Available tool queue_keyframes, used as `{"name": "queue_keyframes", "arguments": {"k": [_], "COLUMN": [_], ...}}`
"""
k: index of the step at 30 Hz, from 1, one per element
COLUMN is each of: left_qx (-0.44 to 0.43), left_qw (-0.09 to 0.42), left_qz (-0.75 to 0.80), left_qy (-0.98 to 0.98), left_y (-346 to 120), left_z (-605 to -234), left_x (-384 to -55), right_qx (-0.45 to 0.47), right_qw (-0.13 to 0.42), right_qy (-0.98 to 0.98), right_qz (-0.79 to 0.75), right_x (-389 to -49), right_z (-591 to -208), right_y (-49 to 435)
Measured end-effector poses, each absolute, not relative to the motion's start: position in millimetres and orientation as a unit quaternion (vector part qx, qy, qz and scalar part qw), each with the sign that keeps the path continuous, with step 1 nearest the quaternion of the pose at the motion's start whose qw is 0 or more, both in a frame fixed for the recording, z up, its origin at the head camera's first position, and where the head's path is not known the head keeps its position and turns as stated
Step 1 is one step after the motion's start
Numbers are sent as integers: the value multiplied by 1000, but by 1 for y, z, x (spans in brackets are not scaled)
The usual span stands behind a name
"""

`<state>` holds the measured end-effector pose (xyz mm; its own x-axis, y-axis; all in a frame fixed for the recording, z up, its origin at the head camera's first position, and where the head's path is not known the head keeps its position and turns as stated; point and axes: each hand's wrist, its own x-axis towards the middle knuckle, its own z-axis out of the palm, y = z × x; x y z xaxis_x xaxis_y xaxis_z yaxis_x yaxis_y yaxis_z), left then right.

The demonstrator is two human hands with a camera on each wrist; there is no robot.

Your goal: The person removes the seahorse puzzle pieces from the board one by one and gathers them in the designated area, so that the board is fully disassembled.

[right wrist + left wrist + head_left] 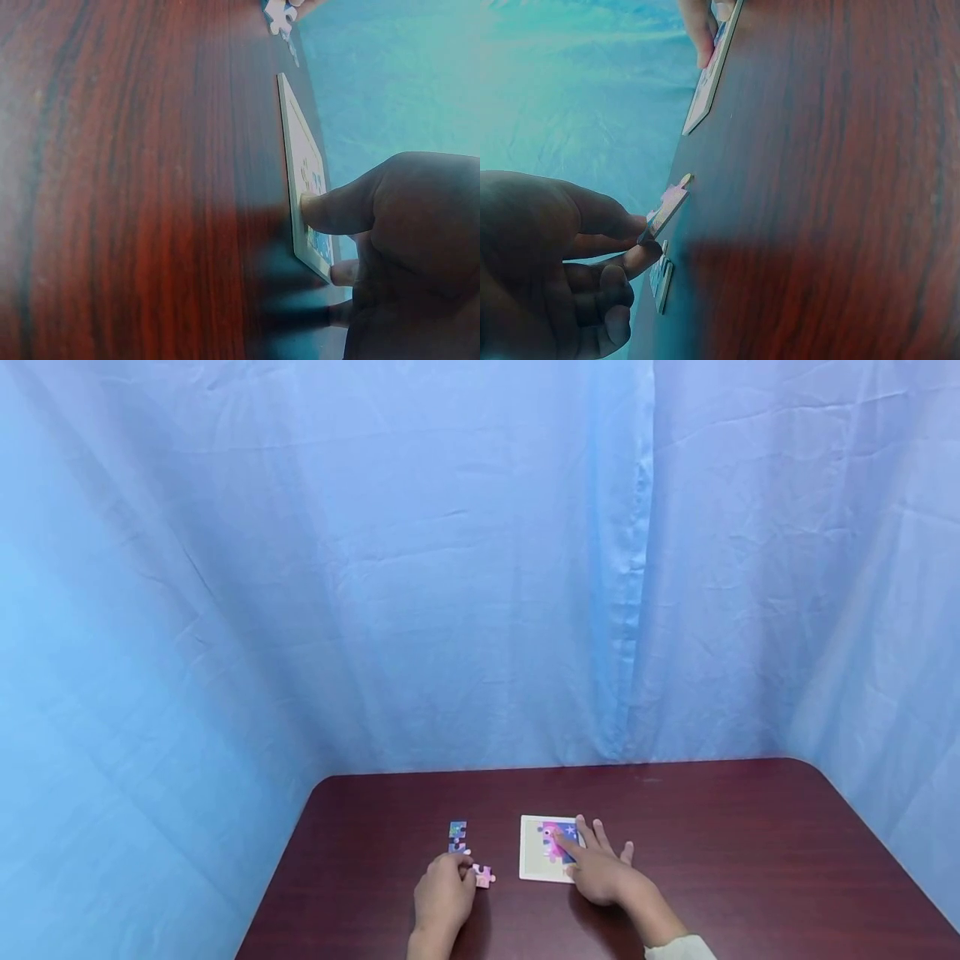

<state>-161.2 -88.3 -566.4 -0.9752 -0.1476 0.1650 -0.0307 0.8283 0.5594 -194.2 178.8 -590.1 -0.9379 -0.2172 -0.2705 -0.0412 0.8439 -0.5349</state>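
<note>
My left hand (444, 893) pinches a pink jigsaw piece (484, 877) between thumb and fingertips; in the left wrist view the piece (667, 208) is tilted above the dark tabletop. To its right lies a white-rimmed puzzle tray (522, 852), its right part filled with joined pieces showing a pink figure (552, 831) on blue with a star. My right hand (603, 870) rests over the tray's right side with fingers spread. Its index finger touches the pink figure, and the thumb (330, 214) lies on the tray near its front edge.
Blue jigsaw pieces (457, 830) lie just beyond my left hand, partly covered by it. The dark red wooden table (720, 843) has rounded far corners. Light blue curtains (465, 568) hang behind it and along both sides.
</note>
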Motion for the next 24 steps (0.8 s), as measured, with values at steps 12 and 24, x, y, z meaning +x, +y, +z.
{"name": "queue_keyframes", "arguments": {"k": [12, 24], "left_qx": [48, 52], "left_qw": [101, 96], "left_qz": [-290, -294], "left_qy": [-950, -950], "left_y": [-90, -92], "left_z": [-564, -564], "left_x": [-161, -159], "right_qx": [-70, -66], "right_qw": [146, 162], "right_qy": [949, 947], "right_qz": [-269, -271], "right_x": [-195, -192], "right_z": [-590, -589], "right_y": [177, 178]}}
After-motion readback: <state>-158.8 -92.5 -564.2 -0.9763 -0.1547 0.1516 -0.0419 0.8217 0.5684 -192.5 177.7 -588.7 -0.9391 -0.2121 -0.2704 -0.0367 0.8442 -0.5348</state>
